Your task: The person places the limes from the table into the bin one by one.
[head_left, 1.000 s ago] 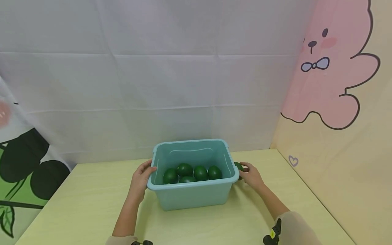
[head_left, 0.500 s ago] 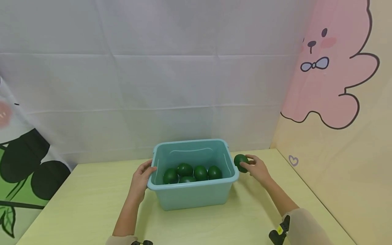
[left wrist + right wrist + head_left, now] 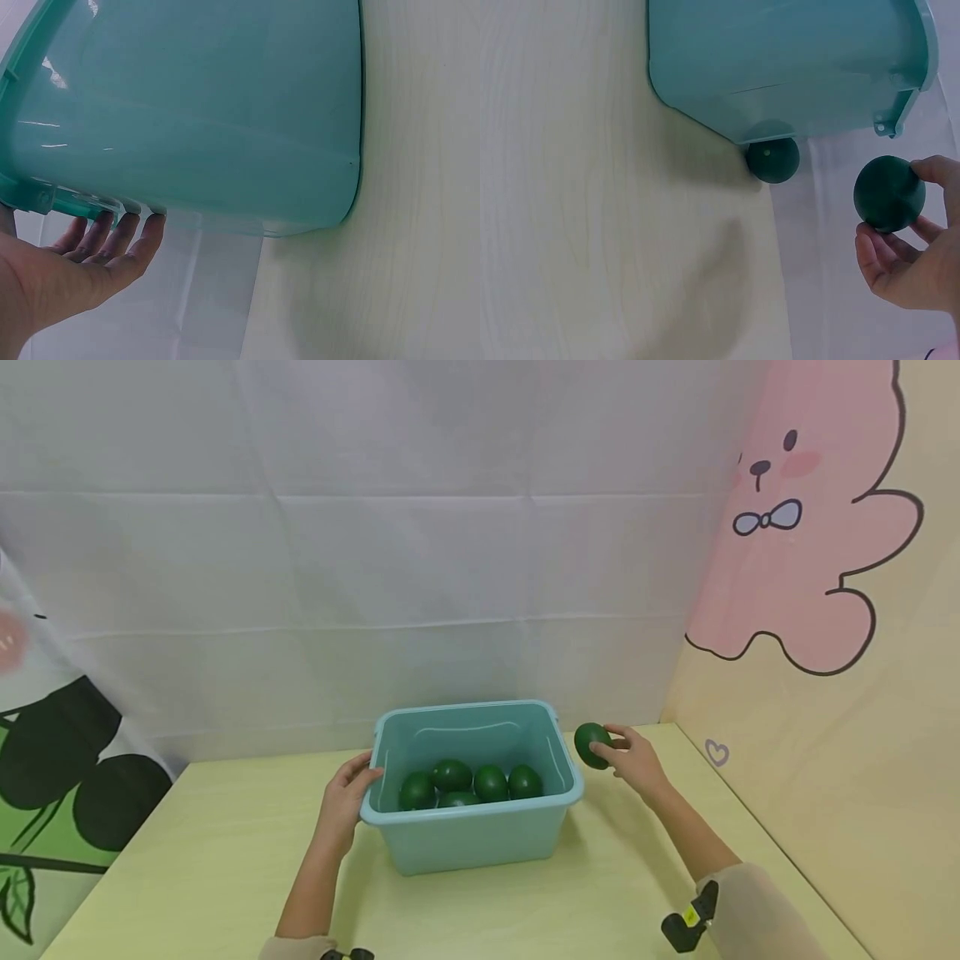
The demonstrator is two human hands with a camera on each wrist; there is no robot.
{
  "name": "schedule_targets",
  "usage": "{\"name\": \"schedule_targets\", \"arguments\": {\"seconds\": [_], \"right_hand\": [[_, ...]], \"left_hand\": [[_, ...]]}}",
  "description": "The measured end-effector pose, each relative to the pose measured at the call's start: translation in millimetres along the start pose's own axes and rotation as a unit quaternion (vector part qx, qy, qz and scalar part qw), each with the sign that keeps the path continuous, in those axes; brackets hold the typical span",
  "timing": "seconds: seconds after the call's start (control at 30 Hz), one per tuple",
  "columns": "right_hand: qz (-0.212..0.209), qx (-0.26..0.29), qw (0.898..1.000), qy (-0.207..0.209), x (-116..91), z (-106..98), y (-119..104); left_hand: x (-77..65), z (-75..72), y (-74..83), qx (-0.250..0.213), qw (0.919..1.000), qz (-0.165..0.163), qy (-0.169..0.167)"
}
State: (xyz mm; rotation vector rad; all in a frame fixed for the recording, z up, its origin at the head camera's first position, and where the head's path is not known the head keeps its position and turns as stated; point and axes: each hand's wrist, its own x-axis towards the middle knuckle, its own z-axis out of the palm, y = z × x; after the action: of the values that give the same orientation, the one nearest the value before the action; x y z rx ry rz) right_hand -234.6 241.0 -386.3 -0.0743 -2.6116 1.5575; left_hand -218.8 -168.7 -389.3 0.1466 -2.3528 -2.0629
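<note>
A light teal plastic bin [image 3: 480,839] stands on the table, with several dark green, smooth, egg-shaped avocados [image 3: 491,783] on its floor. My left hand [image 3: 347,797] grips the bin's left rim, thumb over the edge and fingers along the outer wall [image 3: 124,244]. Right of the bin, my right hand [image 3: 636,764] pinches another avocado [image 3: 592,745] between thumb and fingers, raised to about rim height. In the right wrist view this avocado [image 3: 889,193] is apart from the bin. One more avocado [image 3: 773,160] sits low behind the bin's side, hidden in the head view.
The pale yellow table [image 3: 210,852] ends at a white cloth backdrop [image 3: 405,560]. At the right stands a cream wall panel [image 3: 817,777] with a pink bear drawing [image 3: 817,568]. A dark strap device [image 3: 690,918] is on the right sleeve.
My right hand has lifted the avocado from beside the bin's right wall, up and slightly to the right, so it now shows fully. My left hand and the bin have stayed put.
</note>
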Motion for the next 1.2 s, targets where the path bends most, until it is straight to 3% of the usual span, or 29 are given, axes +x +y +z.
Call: {"name": "schedule_targets", "arguments": {"seconds": [1.2], "right_hand": [[-0.035, 0.01, 0.999, 0.002, -4.9, -5.8, -39.4]], "left_hand": [[-0.4, -0.4, -0.1, 0.006, 1.0, -0.001, -0.002]]}}
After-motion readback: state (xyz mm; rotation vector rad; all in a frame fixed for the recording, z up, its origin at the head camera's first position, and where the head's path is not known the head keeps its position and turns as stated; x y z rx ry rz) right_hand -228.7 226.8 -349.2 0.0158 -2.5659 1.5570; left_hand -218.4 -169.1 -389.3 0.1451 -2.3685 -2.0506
